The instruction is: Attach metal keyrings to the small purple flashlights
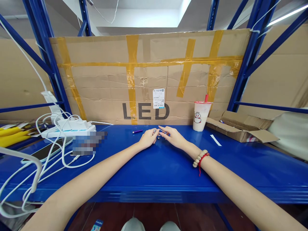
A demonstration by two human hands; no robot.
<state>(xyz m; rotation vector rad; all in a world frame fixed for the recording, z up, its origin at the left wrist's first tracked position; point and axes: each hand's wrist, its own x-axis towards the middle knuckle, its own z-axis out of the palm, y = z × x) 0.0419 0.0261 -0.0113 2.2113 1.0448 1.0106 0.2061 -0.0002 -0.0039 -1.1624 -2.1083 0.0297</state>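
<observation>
Both my hands rest on the blue shelf top point(168, 166), close together near its middle. My left hand point(148, 138) has its fingers pinched on a small silvery object point(154, 131) that I cannot make out. My right hand point(173, 136) reaches toward the left one and its fingertips pinch another small metal piece point(162, 132). A few tiny dark parts point(158, 137) lie on the surface between the hands. A small purple cylinder point(137, 131) lies just left of my left hand. A bead bracelet with red cord point(200, 158) is on my right wrist.
A taped cardboard sheet marked LED point(144, 80) stands behind. A white drink cup with red straw point(201, 115) is at right, next to an open cardboard box point(240, 126) and a white strip point(216, 140). A white power strip point(68, 128), cables, a phone point(45, 152) and yellow items point(9, 134) crowd the left.
</observation>
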